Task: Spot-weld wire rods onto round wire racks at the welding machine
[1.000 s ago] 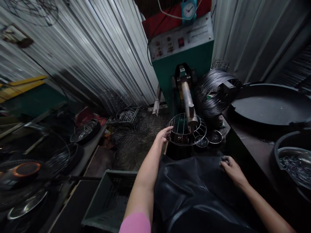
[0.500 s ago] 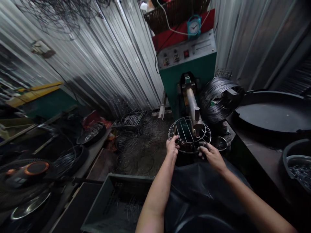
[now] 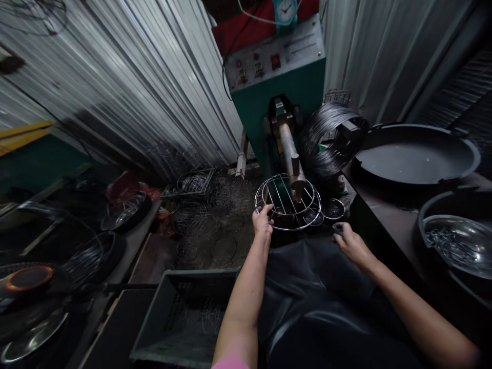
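Left arm [image 3: 244, 297] reaching nearly straight toward twelve o'clock, the left hand [image 3: 263, 221] is closed on the wire rack [image 3: 287, 213] at its eight o'clock rim, thumb on top. The rack sits beneath the tip of the metal bar [image 3: 290, 148]. The right hand [image 3: 350, 243] hangs apart at the rack's four o'clock, fingers curled nearly together; whether they pinch anything small, I cannot tell.

Right hand [image 3: 354, 247]: I can't tell whether it holds anything.
Clock [image 3: 285, 12]: cut off by my top edge.
Control panel markings [image 3: 302, 45]: too small.
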`<state>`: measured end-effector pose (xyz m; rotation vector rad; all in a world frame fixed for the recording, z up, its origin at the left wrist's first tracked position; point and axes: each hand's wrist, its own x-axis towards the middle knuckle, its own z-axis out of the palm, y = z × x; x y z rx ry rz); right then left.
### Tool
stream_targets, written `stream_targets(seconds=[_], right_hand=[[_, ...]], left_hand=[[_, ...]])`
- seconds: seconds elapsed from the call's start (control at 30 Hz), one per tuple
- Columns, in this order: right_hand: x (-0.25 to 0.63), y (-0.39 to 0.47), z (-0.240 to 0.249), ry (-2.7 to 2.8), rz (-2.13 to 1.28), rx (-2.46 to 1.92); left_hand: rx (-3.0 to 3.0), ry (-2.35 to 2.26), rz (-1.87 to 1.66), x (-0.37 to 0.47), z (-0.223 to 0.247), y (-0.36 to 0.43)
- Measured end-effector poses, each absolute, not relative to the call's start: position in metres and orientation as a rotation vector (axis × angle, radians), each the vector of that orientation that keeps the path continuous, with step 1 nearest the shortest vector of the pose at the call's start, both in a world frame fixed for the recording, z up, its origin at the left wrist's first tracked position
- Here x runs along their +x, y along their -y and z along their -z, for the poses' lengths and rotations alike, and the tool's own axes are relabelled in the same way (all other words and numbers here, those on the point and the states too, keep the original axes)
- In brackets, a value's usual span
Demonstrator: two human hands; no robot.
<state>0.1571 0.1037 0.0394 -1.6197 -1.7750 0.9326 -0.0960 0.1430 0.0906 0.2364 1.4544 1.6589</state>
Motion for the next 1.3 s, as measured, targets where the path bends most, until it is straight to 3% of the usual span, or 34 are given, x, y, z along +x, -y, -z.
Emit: stream_targets(seconds=[0.1,0.3,0.47,0.63,0.8,1.07,1.3], right_hand=[[0.176,-0.091,-0.005,1.962,-0.763,-1.801],[0.189,-0.081,0.025,1.878,-0.835,-1.677],[0.181,-0.087,0.002,1.604,-1.106,-1.582],[0.151,-0.098,-0.051,1.431,-1.379,-1.332],[0.106,-0.119,-0.088,1.385,-1.226,-1.118],[0.083,-0.134,-0.067,1.603,-1.095,-1.147],[0.084,-0.140,-0.081,1.593,-1.179,-1.181]], left_hand=[[0.231,-1.462,-1.673,-0.096,-0.089,-0.143],[0.241,-1.439,-1.666,-0.090,-0.089,-0.145],[0.248,-1.462,-1.655,-0.088,-0.092,-0.146],[0.255,-1.449,-1.648,-0.088,-0.092,-0.148],[0.279,-1.412,-1.624,-0.086,-0.096,-0.149],[0.245,-1.393,-1.688,-0.098,-0.099,-0.154],[0.232,-1.437,-1.678,-0.099,-0.098,-0.155]])
